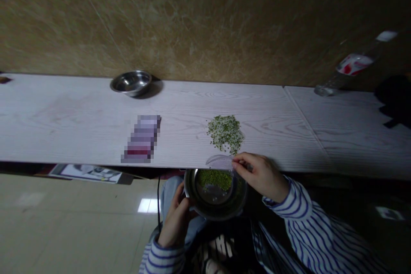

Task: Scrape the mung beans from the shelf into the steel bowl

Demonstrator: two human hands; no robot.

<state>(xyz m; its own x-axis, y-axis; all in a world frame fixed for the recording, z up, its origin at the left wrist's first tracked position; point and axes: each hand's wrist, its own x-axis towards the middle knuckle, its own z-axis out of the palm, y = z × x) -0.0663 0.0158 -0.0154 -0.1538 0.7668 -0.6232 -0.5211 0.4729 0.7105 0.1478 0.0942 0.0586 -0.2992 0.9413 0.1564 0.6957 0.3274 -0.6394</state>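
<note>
My left hand [177,219] grips the left rim of a metal bowl [215,214], held at the table's front edge above my lap. Small green beans [215,179] lie in its far part, with some of the bottom bare. Between the fingertips of my right hand [261,175] is a thin, translucent piece with a curved edge [220,162]. It lies at the table edge, just beyond the bowl; its exact kind is unclear. Farther in, a loose pile of green beans mixed with white grains [225,132] is spread on the tabletop.
A second metal bowl [131,84] stands by the wall on the pale wooden table [64,124]. A blurred-out flat object [141,139] lies left of the pile. A clear bottle [353,65] with a white cap and a dark item [394,98] are at right.
</note>
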